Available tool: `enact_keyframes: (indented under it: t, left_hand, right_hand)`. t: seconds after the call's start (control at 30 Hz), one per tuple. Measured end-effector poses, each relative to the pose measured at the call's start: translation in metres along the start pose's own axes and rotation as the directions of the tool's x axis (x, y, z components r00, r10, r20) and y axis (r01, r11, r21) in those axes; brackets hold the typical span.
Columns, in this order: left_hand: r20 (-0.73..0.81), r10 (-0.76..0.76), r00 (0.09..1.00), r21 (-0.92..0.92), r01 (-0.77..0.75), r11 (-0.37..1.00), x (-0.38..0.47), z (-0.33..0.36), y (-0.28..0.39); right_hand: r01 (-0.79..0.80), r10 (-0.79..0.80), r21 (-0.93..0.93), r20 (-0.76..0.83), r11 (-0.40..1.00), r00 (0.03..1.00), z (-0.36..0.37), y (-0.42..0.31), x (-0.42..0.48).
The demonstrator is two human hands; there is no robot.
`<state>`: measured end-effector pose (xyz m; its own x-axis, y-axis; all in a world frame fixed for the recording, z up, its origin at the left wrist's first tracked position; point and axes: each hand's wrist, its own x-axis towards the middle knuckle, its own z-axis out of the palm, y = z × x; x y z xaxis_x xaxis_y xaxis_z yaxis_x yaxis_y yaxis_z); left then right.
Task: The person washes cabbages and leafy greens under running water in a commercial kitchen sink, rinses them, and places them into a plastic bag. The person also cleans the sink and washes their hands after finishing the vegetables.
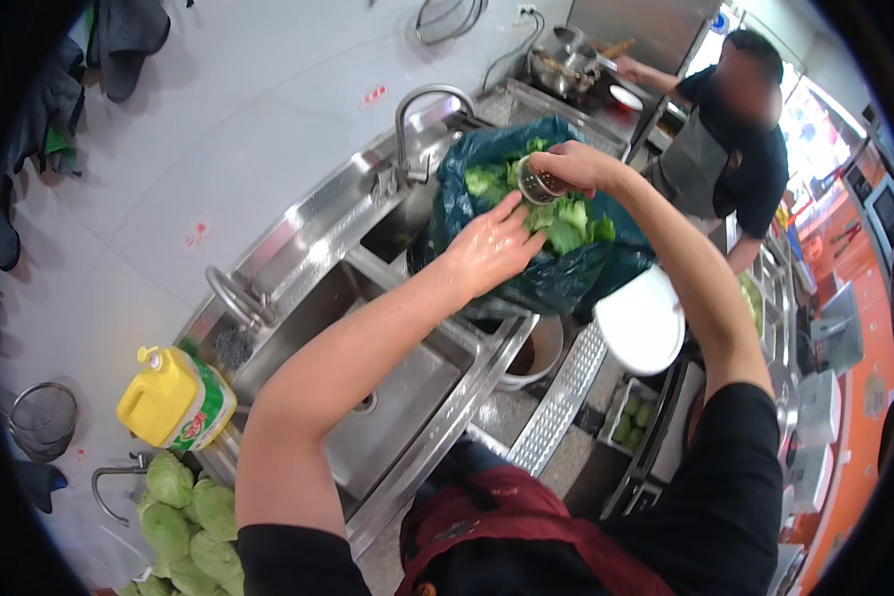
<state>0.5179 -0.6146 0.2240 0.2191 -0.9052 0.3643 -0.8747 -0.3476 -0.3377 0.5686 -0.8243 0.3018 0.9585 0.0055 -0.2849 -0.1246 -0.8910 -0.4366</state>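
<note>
My right hand [575,165] grips a small perforated metal strainer basket [539,186], tilted over a dark green plastic bag [454,160]. Green leaf scraps [566,227] lie inside the bag, which sits at the far end of the sink counter. Wet and shiny, my left hand [495,242] reaches over the same bag with its fingers apart, its fingertips close beside the strainer's rim. Whether they touch the rim I cannot tell. Behind the bag stands a curved steel faucet [417,112].
A steel sink basin [410,402] lies below my left forearm. A yellow jug [175,402] and heaped cabbages [186,521] are at left. A white bucket [544,350] stands on the floor near a white round container [641,324]. A co-worker [723,141] holds a pan handle at the stove.
</note>
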Motion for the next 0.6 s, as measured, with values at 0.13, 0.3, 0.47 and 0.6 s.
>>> enact_keyframes:
  t: [0.13,0.3,0.47,0.6]
  left_hand:
    - [0.006,0.031,1.0,-0.118,-0.03,0.993,-0.01,0.016,-0.013]
    - [-0.037,0.036,0.999,-0.121,-0.041,0.992,-0.03,0.005,-0.001]
    - [-0.086,0.012,0.996,-0.093,-0.02,0.995,-0.03,-0.006,0.004]
    - [-0.141,-0.002,0.99,-0.148,-0.019,0.989,-0.049,-0.018,0.004]
  right_hand:
    - [0.015,-0.018,-0.025,-0.134,1.0,0.991,-0.014,0.011,0.021]
    - [0.091,-0.094,-0.122,-0.017,0.988,0.995,-0.011,0.001,0.006]
    - [0.098,-0.089,0.019,-0.269,0.995,0.959,0.002,-0.004,0.008]
    - [0.026,-0.016,-0.129,0.085,0.991,0.996,0.013,-0.001,0.003]
